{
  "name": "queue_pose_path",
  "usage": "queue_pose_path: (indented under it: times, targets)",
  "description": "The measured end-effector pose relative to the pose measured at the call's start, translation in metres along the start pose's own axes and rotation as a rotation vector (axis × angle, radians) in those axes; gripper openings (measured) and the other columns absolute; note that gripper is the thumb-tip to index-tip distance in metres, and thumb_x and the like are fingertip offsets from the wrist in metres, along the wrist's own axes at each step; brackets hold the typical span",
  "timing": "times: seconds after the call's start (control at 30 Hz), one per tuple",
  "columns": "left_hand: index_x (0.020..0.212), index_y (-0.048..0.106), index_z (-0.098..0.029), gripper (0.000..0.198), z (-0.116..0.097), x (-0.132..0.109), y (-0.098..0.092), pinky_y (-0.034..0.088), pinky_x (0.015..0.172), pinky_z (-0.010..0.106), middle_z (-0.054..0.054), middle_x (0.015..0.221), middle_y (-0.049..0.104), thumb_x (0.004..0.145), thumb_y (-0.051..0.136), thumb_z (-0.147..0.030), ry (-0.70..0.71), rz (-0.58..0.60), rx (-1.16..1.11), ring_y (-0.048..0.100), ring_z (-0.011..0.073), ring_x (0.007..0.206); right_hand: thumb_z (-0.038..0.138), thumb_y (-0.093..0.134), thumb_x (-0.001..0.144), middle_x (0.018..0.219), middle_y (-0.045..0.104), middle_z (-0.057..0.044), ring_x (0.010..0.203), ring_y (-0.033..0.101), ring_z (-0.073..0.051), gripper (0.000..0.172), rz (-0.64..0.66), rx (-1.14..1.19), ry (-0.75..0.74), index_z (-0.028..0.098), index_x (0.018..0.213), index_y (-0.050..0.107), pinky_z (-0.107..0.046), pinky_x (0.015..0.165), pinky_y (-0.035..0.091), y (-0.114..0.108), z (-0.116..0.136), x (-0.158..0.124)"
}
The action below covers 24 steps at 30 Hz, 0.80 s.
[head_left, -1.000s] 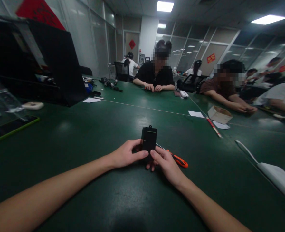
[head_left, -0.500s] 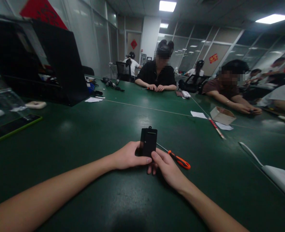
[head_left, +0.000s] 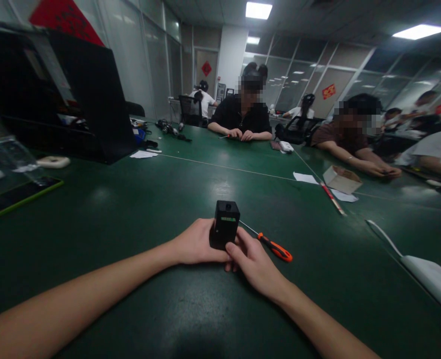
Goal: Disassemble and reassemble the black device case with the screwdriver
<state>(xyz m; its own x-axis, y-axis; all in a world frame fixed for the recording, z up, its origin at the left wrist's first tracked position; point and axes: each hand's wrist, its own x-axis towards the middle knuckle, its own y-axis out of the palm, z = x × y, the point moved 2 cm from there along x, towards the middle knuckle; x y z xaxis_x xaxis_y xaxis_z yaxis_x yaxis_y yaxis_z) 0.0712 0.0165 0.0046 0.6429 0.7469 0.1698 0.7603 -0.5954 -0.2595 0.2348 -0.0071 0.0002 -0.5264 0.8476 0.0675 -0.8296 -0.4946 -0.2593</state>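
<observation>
A small black plastic box (head_left: 225, 229) is held between my two hands above the green table. Its top end, with a small raised loop, tilts toward me, and a slot in its front face shows a strip of green. My left hand (head_left: 200, 242) grips the box from the left, thumb across its lower edge. From the right, my right hand (head_left: 252, 254) holds the lower right corner with thumb and fingers. Just beyond the right hand lies an orange and black screwdriver (head_left: 276, 248), its shaft pointing at the box.
The green table (head_left: 138, 199) spreads around my hands. A black open-fronted box (head_left: 93, 99) and a green-edged tablet (head_left: 22, 199) are at the left. At the right are a small carton (head_left: 342, 179), paper (head_left: 305, 178) and a white power strip (head_left: 431, 279). Other people sit across the table.
The black box has tipped so its top end now faces me more, and the green strip in the slot shows more clearly. Both hands keep their hold; the screwdriver lies still.
</observation>
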Motion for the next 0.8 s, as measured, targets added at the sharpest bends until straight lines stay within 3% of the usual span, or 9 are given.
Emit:
queue_pose_path:
  times: [0.13,0.33,0.43,0.57,0.67,0.73,0.8]
  targets:
    - [0.117,0.062,-0.017,0.05,0.001,0.0,0.0,0.054,0.082,0.035,0.007,0.101,0.075,0.071,0.079,-0.024,0.007,-0.037,0.015,0.072,0.0225,0.088,0.038,0.051,0.098,0.081,0.059,0.001,0.062,0.062,-0.013,0.033,0.013,0.05,0.009,0.019,0.124,0.048,-0.024,0.055,0.046,0.0,0.002,0.0]
    - [0.113,0.064,-0.016,0.033,-0.001,-0.002,0.006,0.056,0.075,0.032,0.006,0.092,0.075,0.083,0.068,-0.027,-0.024,0.062,-0.064,0.072,0.0186,0.074,0.04,0.053,0.096,0.081,0.059,0.001,0.062,0.064,-0.013,0.031,0.02,0.147,-0.027,0.018,0.118,0.05,-0.023,0.054,0.047,0.002,0.0,-0.002]
    - [0.113,0.065,-0.015,0.036,0.0,-0.003,0.004,0.055,0.079,0.033,0.007,0.099,0.074,0.079,0.071,-0.027,-0.003,0.033,-0.015,0.072,0.0198,0.079,0.038,0.051,0.098,0.082,0.061,0.0,0.063,0.065,-0.014,0.029,0.015,0.067,-0.041,0.019,0.12,0.051,-0.024,0.055,0.048,0.002,0.001,-0.002]
    - [0.113,0.066,-0.014,0.045,0.004,-0.002,-0.004,0.053,0.082,0.035,0.008,0.101,0.074,0.072,0.077,-0.03,-0.02,-0.087,0.123,0.07,0.0246,0.09,0.034,0.046,0.099,0.078,0.066,-0.003,0.067,0.065,-0.018,0.026,-0.035,-0.417,-0.126,0.017,0.116,0.058,-0.03,0.063,0.051,-0.012,0.012,-0.003]
    - [0.107,0.068,-0.013,0.042,0.007,-0.001,-0.009,0.052,0.084,0.037,0.01,0.101,0.074,0.071,0.077,-0.033,-0.084,-0.136,0.058,0.069,0.0263,0.093,0.036,0.047,0.099,0.108,0.068,-0.011,0.096,0.064,-0.027,0.029,-0.035,-0.967,-0.272,0.018,0.114,0.063,-0.041,0.083,0.05,-0.032,0.024,-0.01]
    - [0.105,0.067,-0.011,0.041,0.008,0.0,-0.012,0.052,0.086,0.039,0.012,0.102,0.074,0.071,0.077,-0.033,-0.13,-0.148,-0.107,0.07,0.0261,0.091,0.039,0.05,0.097,0.115,0.065,-0.014,0.101,0.06,-0.031,0.033,-0.115,-1.19,-0.199,0.017,0.118,0.063,-0.044,0.083,0.049,-0.048,0.027,-0.015]
    - [0.103,0.066,-0.009,0.042,0.008,0.0,-0.014,0.052,0.084,0.039,0.014,0.1,0.075,0.072,0.076,-0.034,-0.144,-0.172,-0.255,0.071,0.0248,0.085,0.037,0.056,0.093,0.112,0.064,-0.018,0.1,0.059,-0.035,0.038,-0.186,-1.246,-0.05,0.012,0.121,0.061,-0.047,0.08,0.049,-0.061,0.025,-0.018]
